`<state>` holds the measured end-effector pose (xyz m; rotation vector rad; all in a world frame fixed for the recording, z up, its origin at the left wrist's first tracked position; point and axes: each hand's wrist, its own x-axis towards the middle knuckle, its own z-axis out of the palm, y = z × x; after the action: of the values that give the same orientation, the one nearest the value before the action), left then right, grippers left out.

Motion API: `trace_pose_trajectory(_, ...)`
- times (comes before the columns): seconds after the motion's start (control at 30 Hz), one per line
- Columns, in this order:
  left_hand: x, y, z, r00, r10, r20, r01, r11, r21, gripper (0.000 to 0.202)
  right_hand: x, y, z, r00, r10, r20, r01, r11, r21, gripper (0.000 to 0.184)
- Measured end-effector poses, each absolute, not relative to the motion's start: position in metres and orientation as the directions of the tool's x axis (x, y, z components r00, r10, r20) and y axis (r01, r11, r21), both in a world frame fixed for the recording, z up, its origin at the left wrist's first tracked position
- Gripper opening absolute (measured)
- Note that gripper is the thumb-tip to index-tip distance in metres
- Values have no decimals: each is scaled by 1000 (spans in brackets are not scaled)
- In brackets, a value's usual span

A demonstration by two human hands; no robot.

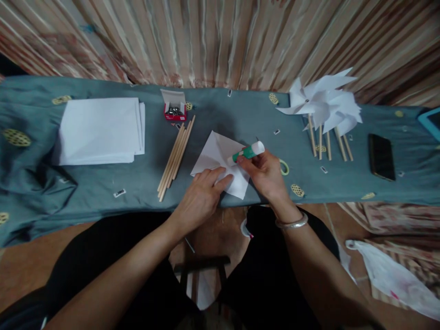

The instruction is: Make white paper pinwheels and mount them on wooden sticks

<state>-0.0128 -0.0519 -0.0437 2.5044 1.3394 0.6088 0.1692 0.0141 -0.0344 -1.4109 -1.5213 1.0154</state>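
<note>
A square of white paper (pixel 211 150) lies turned on the cloth in front of me, with cuts or creases running toward its middle. My left hand (pixel 201 195) rests on its near left part, fingers stretched out and holding nothing. In my right hand (pixel 270 176) is a green and white glue stick (pixel 244 154), gripped between thumb and fingers. Its lower end points at the paper's centre; whether it touches the paper I cannot tell. Just beyond the right hand shows a pale green ring-shaped handle (pixel 284 167), the rest of it hidden.
Left of the paper lie several wooden sticks (pixel 176 158), below a small red box (pixel 175 111) of shiny metal pieces. A stack of white paper (pixel 99 130) sits farther left. White pinwheels (pixel 323 101) on sticks and a black phone (pixel 381 156) lie right, with a blue-edged object (pixel 429 123) beyond.
</note>
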Motion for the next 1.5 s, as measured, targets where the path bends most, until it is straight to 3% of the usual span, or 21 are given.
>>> trace_pose_trajectory(0.27, -11, -49, -42, 518, 821, 239, 738, -570, 362, 40, 168, 16, -31, -60, 996, 64, 461, 84, -883, 23)
trace_pose_trajectory(0.57, -9, -47, -37, 572, 803, 167, 735, -592, 331, 36, 161, 13, -22, -119, 982, 148, 659, 190, -728, 25)
trace_pose_trajectory(1.07, -9, -46, -38, 576, 802, 156, 733, -592, 335, 38, 157, 17, -25, -154, 984, 90, 579, 163, -799, 20)
trace_pose_trajectory(1.5, -9, -45, -39, 583, 796, 162, 735, -602, 312, 38, 161, 14, -23, -220, 973, 74, 622, 198, -758, 24)
